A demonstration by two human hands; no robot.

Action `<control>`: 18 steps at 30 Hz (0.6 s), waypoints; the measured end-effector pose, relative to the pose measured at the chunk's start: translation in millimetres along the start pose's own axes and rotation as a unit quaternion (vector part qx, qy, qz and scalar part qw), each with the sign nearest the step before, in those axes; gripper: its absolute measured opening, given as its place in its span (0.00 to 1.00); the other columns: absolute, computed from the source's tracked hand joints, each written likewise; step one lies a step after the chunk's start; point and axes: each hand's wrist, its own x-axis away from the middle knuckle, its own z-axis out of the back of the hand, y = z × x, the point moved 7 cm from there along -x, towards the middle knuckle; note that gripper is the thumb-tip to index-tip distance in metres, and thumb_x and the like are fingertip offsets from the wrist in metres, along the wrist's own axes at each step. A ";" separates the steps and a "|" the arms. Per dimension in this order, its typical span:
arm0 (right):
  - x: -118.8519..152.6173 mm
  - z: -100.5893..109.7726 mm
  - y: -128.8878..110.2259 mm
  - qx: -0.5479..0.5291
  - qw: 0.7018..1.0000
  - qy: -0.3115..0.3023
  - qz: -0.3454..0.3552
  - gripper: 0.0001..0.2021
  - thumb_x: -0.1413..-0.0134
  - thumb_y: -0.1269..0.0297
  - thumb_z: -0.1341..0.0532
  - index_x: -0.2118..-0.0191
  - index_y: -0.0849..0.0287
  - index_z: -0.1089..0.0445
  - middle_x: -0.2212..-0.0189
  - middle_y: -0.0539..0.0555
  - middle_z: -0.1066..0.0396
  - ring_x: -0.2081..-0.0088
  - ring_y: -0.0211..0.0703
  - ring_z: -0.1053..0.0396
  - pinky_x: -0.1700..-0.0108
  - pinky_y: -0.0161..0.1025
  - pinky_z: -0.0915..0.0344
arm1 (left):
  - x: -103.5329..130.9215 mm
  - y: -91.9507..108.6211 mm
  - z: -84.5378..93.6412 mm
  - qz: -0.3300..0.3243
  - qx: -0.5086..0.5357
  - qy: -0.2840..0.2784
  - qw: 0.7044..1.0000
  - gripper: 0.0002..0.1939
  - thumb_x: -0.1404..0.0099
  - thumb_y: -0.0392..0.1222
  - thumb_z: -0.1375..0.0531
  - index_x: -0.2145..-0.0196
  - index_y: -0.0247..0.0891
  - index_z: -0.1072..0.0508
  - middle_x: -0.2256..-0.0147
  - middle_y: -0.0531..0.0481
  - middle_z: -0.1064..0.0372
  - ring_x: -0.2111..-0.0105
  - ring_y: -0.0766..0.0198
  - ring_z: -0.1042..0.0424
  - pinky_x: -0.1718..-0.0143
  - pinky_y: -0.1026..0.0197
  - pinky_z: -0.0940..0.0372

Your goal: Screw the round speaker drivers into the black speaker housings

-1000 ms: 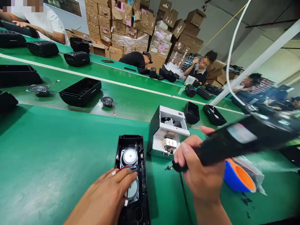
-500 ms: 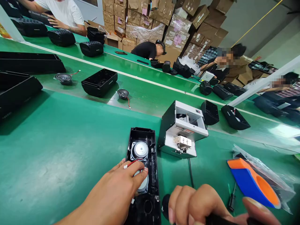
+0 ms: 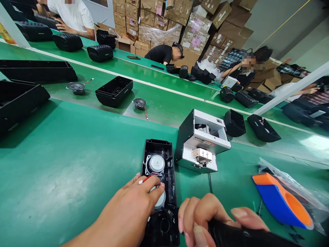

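A long black speaker housing (image 3: 171, 192) lies on the green bench in front of me, its open side up. Inside sit two round speakers with pale magnet backs: the upper speaker (image 3: 156, 163) is in full view, the lower speaker (image 3: 160, 200) partly covered. My left hand (image 3: 133, 202) is closed over the housing's left edge, fingertips at the lower speaker and a red wire with a white plug over the fingers. My right hand (image 3: 205, 219) wraps a black electric screwdriver (image 3: 239, 235) beside the housing's lower right edge; its tip is hidden behind my fingers.
A grey-white screw feeder (image 3: 205, 147) stands right of the housing. Farther right lie an orange and blue holder (image 3: 282, 202) and a plastic bag (image 3: 290, 181). Across the back run a loose speaker (image 3: 139, 103), a black housing (image 3: 114, 92) and co-workers at another bench.
My right hand has moved left and slightly up with the screwdriver, closer to the housing. My left hand keeps its place on the housing. The view has shifted slightly.
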 end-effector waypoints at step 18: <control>-35.7 11.1 -24.6 0.032 0.987 0.124 0.094 0.28 0.45 0.53 0.14 0.48 0.43 0.28 0.69 0.45 0.32 0.72 0.47 0.28 0.70 0.47 0.22 | 9.1 -50.8 23.6 -0.205 -0.058 0.071 0.974 0.31 0.32 0.30 0.37 0.36 0.56 0.20 0.33 0.64 0.18 0.27 0.65 0.26 0.16 0.57 0.57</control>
